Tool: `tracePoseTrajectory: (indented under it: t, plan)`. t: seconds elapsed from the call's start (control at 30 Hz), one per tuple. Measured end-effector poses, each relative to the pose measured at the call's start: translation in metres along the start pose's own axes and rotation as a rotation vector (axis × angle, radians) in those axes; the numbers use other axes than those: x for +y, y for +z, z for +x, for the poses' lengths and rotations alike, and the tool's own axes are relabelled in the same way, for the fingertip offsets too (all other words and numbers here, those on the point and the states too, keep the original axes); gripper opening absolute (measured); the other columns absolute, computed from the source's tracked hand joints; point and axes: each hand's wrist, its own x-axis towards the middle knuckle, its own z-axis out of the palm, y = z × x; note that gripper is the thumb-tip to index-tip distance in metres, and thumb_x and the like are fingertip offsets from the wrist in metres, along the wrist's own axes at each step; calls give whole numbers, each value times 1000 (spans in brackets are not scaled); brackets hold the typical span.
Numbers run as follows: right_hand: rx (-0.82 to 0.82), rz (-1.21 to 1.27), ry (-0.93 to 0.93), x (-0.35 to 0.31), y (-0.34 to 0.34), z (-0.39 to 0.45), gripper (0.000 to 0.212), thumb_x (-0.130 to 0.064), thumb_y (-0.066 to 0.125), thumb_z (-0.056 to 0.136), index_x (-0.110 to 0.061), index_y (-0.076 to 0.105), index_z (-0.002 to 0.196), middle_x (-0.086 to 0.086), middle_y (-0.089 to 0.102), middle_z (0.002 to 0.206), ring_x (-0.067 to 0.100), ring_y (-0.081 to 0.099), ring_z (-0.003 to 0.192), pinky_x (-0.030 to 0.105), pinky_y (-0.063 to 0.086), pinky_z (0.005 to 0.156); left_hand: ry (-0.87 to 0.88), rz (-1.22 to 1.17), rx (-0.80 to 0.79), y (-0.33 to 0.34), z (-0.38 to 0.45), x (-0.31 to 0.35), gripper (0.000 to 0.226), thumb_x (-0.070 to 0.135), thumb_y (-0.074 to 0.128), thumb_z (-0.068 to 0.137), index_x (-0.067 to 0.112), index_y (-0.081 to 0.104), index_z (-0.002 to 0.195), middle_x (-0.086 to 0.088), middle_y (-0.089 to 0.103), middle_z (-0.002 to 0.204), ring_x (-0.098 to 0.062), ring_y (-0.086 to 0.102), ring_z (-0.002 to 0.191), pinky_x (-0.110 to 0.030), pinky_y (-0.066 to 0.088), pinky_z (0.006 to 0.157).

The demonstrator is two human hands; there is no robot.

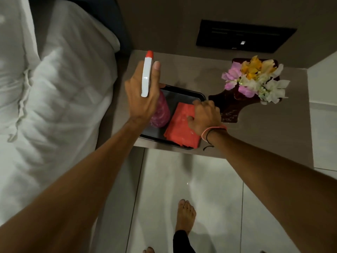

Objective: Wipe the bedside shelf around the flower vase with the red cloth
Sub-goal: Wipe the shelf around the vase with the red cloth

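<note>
A folded red cloth [179, 125] lies in a black tray [184, 93] on the grey-brown bedside shelf [264, 130]. My right hand [205, 116] rests on the cloth's right edge, fingers curled over it. My left hand [144, 95] grips a spray bottle [146, 77] with a white trigger head, red nozzle and pink body, held over the tray's left side. The flower vase [255, 79], holding pink, yellow and white blooms, stands on a dark shaped board [228, 106] at the shelf's back right.
A bed with a white duvet and pillow [54, 88] runs along the left, close to the shelf. A black wall panel [244, 36] sits above the shelf. A white wall [322, 106] bounds the right. My bare feet [186, 214] stand on pale floor tiles.
</note>
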Motion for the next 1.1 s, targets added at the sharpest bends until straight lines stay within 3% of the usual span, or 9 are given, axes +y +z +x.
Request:
tracePoseTrajectory:
  t: [0.23,0.4,0.5,0.57,0.7,0.77,0.87,0.97,1.1]
  plan:
    - [-145,37,32,3,-3,9,49,-44,71,82,-10,61,116,21,64,122,40,47,123,47,43,97,2,22,-63,-7,0,-7,40,33,52,103,-5,62,97,-22,65,78,-34,67,68,-52,56,60]
    - [-141,447,95,6,-5,-12,33,-39,72,75,-15,66,96,18,68,103,39,63,100,40,54,84,21,150,-213,-22,-7,-8,43,52,55,99,14,58,119,5,65,97,-11,65,88,-42,58,82]
    - [-57,800,103,5,-1,-43,21,-30,73,78,-15,60,83,2,66,79,20,63,76,33,50,70,-181,235,-325,-46,-26,-20,73,71,56,88,25,42,144,2,60,139,-15,59,127,-46,54,105]
    - [-25,1071,134,6,4,-67,19,-19,72,80,-9,56,82,-3,58,72,10,56,65,27,46,63,-247,413,-354,-69,-55,-28,77,79,48,85,24,45,139,-3,58,138,-20,59,123,-50,54,102]
    - [46,1590,380,19,14,-128,14,-12,71,79,-20,64,87,1,68,87,14,65,81,29,54,71,32,625,-607,-104,-125,-14,58,68,34,95,16,61,96,-5,64,90,-22,63,81,-40,57,72]
    - [18,1818,550,27,23,-151,25,-8,69,83,-13,68,107,14,71,106,30,66,97,46,55,84,151,620,-695,-104,-146,1,63,61,28,100,14,67,87,-4,66,77,-22,63,69,-34,53,62]
    - [-34,2105,667,45,29,-186,50,-14,69,82,-8,60,131,19,67,128,37,65,116,49,54,94,369,519,-689,-77,-155,37,48,43,41,101,9,70,83,-6,66,71,-20,61,62,-31,50,57]
    - [11,2249,664,61,31,-205,52,-7,69,80,-7,60,131,21,64,135,36,65,117,51,52,103,519,482,-609,-32,-133,78,34,36,50,98,8,69,97,-11,67,86,-25,61,73,-31,45,64]
    - [183,2340,686,78,30,-209,56,2,73,72,-10,64,125,19,64,136,31,67,112,52,49,107,632,532,-613,40,-84,122,55,55,44,99,18,54,139,-16,57,135,-33,58,113,-43,48,87]
